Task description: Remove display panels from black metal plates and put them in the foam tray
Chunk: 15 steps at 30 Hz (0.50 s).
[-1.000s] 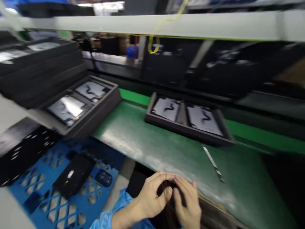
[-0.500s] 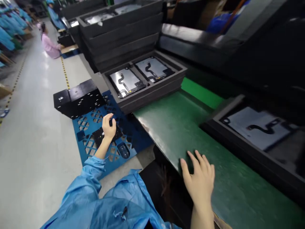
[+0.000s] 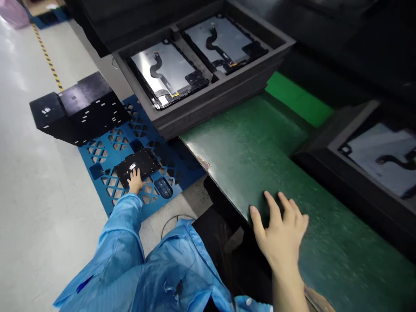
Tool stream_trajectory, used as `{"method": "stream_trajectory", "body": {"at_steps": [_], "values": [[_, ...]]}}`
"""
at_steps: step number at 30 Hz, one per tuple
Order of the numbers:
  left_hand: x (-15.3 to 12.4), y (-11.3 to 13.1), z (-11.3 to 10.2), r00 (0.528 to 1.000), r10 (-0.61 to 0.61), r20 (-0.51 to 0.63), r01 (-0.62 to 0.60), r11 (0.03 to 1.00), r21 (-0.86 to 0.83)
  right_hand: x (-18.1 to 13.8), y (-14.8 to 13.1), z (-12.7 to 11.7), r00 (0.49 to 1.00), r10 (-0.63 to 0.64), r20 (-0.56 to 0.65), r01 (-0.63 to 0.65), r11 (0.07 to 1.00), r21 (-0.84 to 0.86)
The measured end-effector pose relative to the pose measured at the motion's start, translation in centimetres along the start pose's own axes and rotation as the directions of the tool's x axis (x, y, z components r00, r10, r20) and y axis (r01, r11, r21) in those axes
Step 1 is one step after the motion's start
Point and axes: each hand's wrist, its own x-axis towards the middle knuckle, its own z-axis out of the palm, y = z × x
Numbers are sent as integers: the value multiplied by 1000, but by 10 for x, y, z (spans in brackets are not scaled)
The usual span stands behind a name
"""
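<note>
My left hand [image 3: 135, 180] reaches down at the near edge of a flat black plate [image 3: 144, 164], its fingers spread over or touching it. That plate lies on a blue lattice pallet [image 3: 156, 207] at floor level, with a small white mark near my fingertips. My right hand [image 3: 282, 229] rests with fingers apart on a green work surface [image 3: 227, 151], holding nothing. Beyond it, a dark foam tray [image 3: 208, 93] carries two silver panels, a left panel [image 3: 165, 65] and a right panel [image 3: 221, 41], each with a curved black ribbon cable.
A stack of black plates [image 3: 87, 104] stands on the pallet's far left part. Another foam tray [image 3: 344, 134] with a silver panel [image 3: 386, 151] sits at the right. Yellow-black tape [image 3: 47, 56] marks the floor. Part of a person in pink [image 3: 14, 12] shows at top left.
My left hand has gone down from above the pallet to the black plate, its fingers spreading. My right hand stays on the green surface. The view has tilted downward.
</note>
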Motion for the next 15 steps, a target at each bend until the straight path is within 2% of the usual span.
{"method": "stream_trajectory", "body": {"at_steps": [5,8,11,15], "values": [[26,-14,6,996,9,88,-9,1000,1,5,-10,1,998,20,57,-16,997,-80],[14,-13,2,995,17,103,-10,997,-71,3,-12,1,997,35,65,-29,996,-83],[-41,-10,9,993,54,108,-33,981,-192,2,-13,-1,997,38,70,-32,996,-85],[-162,-19,32,987,106,123,-49,916,-398,-2,-11,-6,996,14,90,-9,999,-49]]}}
